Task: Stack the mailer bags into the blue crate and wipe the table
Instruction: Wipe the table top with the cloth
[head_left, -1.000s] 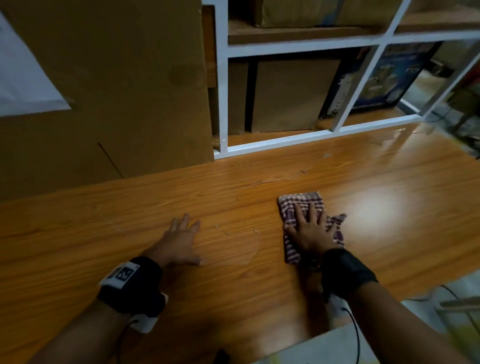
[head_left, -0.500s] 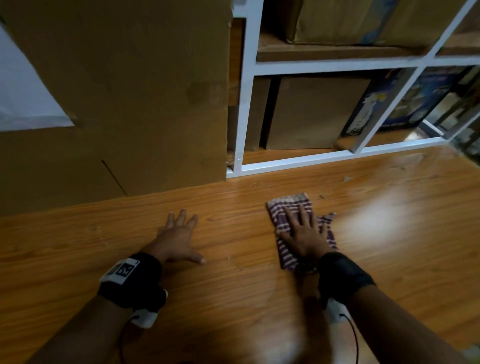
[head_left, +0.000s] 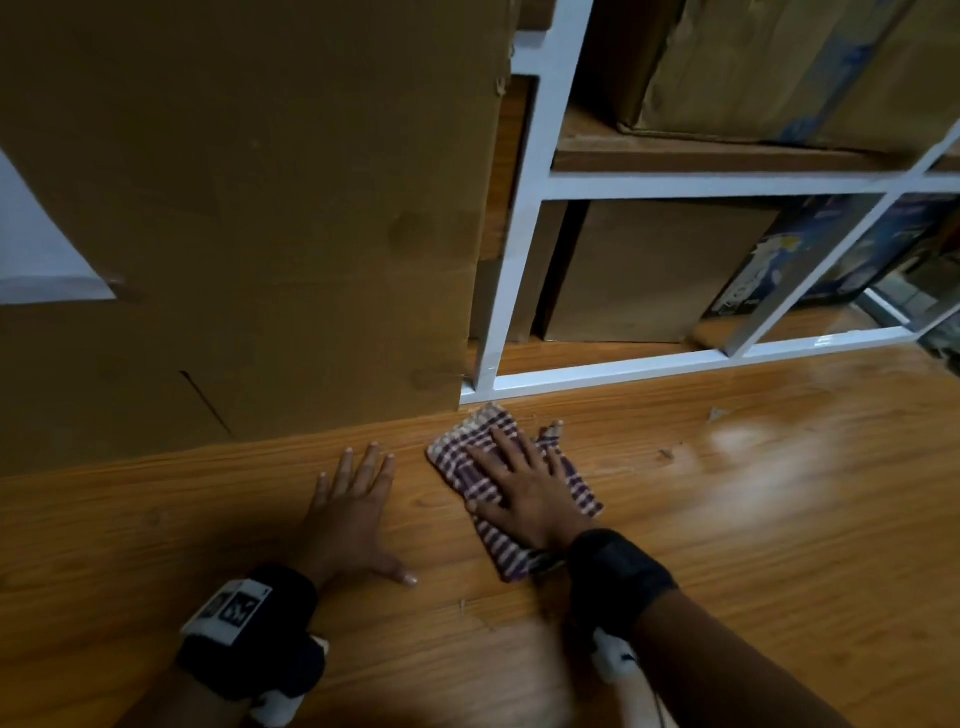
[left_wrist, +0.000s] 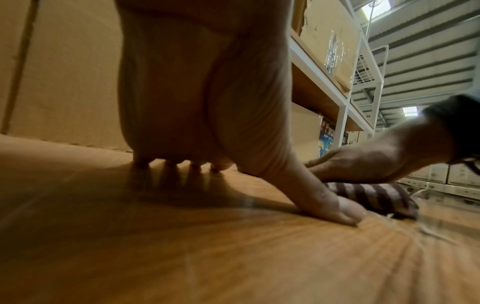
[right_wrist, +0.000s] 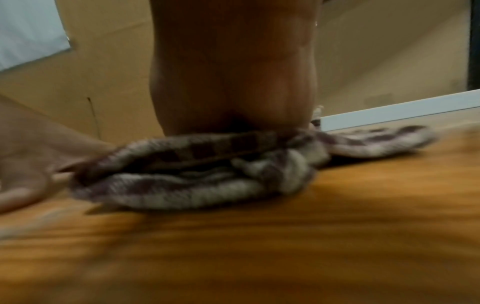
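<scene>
A purple-and-white checked cloth (head_left: 470, 457) lies folded on the wooden table (head_left: 753, 519), close to the white shelf frame. My right hand (head_left: 524, 483) presses flat on it with straight, spread fingers. In the right wrist view the cloth (right_wrist: 207, 174) bunches under the palm. My left hand (head_left: 358, 499) rests flat on the bare table just left of the cloth, fingers straight and thumb out. The left wrist view shows its thumb (left_wrist: 324, 197) on the wood, with the cloth (left_wrist: 376, 197) and the right hand (left_wrist: 376, 160) behind it. No mailer bags or blue crate are in view.
A large cardboard box (head_left: 249, 218) stands on the table at the back left. A white shelf frame (head_left: 519, 260) with more boxes (head_left: 639, 270) rises at the back right. Bare wood stretches to the right of the cloth.
My right hand has slid the cloth away from me and a little left, up to the shelf frame. The left hand has moved forward with it; the view has leaned in.
</scene>
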